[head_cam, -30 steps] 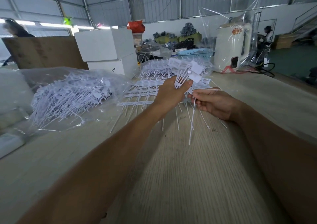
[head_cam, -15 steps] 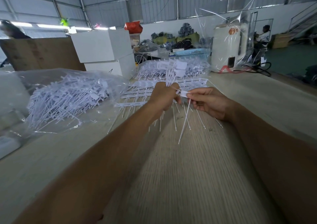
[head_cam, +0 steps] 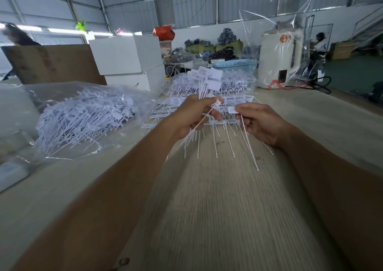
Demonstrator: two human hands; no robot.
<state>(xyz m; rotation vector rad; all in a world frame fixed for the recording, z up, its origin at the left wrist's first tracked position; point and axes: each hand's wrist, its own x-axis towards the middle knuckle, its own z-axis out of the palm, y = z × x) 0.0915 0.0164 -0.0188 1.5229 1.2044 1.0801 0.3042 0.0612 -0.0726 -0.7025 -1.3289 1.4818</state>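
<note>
left hand (head_cam: pixel 194 115) gripping bundle of ties (head_cam: pixel 207 77), tags fanning up at frame centre | right hand (head_cam: pixel 261 123) pinching single tie (head_cam: pixel 233 110) by its tag, tail hanging toward desk (head_cam: pixel 207 208) | tie sitting just right of bundle, long axis near-vertical, right hand nearer

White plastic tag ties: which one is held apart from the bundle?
The white plastic tie pinched by the right hand, tail hanging down; the bundle stands gripped in the left hand.

Soft, even daylight, faint shadows, wide-angle bending at edges, slight motion blur.
</note>
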